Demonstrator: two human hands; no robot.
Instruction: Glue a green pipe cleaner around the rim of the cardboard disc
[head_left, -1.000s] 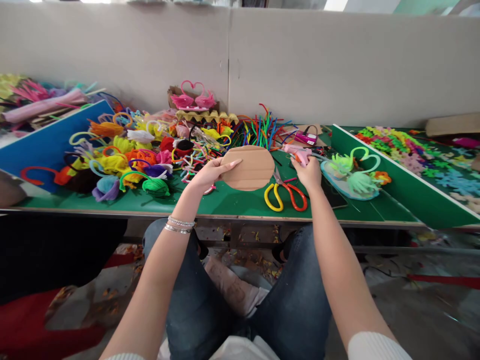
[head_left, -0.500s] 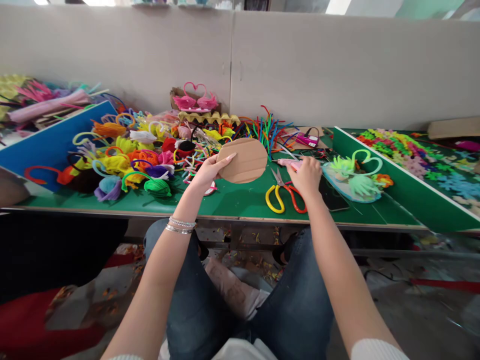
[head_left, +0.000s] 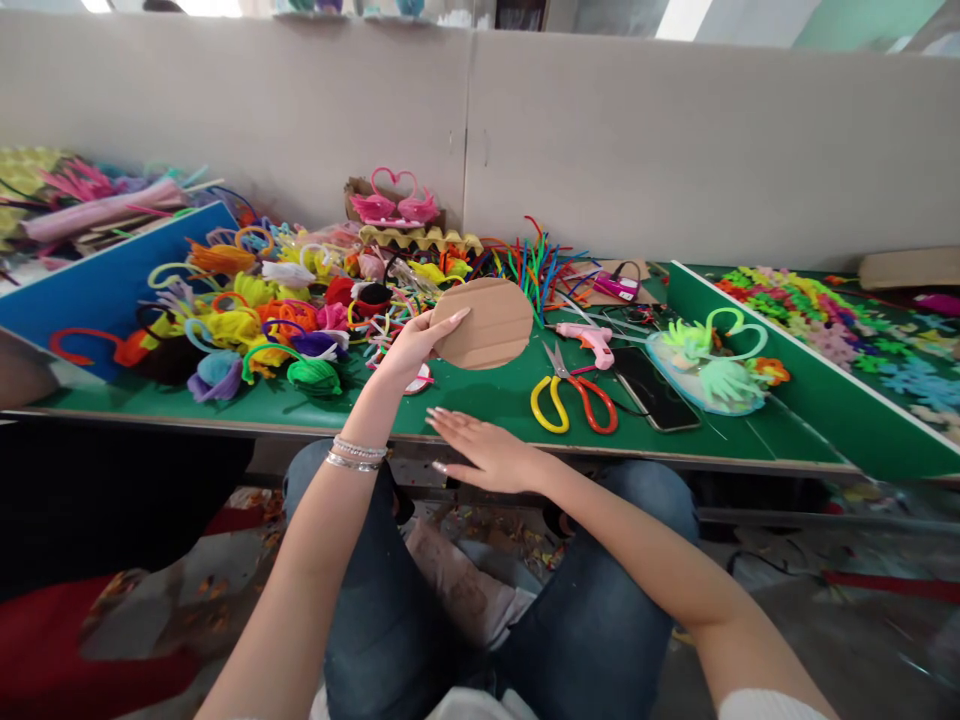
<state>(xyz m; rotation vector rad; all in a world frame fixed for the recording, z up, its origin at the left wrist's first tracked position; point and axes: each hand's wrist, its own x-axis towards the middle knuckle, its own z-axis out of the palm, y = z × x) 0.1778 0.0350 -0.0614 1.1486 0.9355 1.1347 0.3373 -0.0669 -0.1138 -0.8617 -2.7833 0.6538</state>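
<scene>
My left hand [head_left: 409, 347] grips a round brown cardboard disc [head_left: 486, 322] by its left edge and holds it up above the green table [head_left: 480, 400]. Empty and with its fingers stretched flat, my right hand [head_left: 484, 450] hovers at the table's front edge, below the disc. The pink glue gun [head_left: 589, 342] lies on the table to the right of the disc, beside scissors [head_left: 574, 392] with one yellow and one red handle.
A heap of coloured pipe-cleaner flowers and headbands [head_left: 255, 310] fills the table's left. Loose pipe cleaners [head_left: 536, 262] stand behind the disc. A black phone [head_left: 654, 388] and a blue plate with green fuzzy shapes [head_left: 709, 365] lie right. A grey partition [head_left: 465, 130] backs the table.
My right hand let go of the pink glue gun, which now lies on the table, and drew back left to the front edge, open. The disc stayed in my left hand.
</scene>
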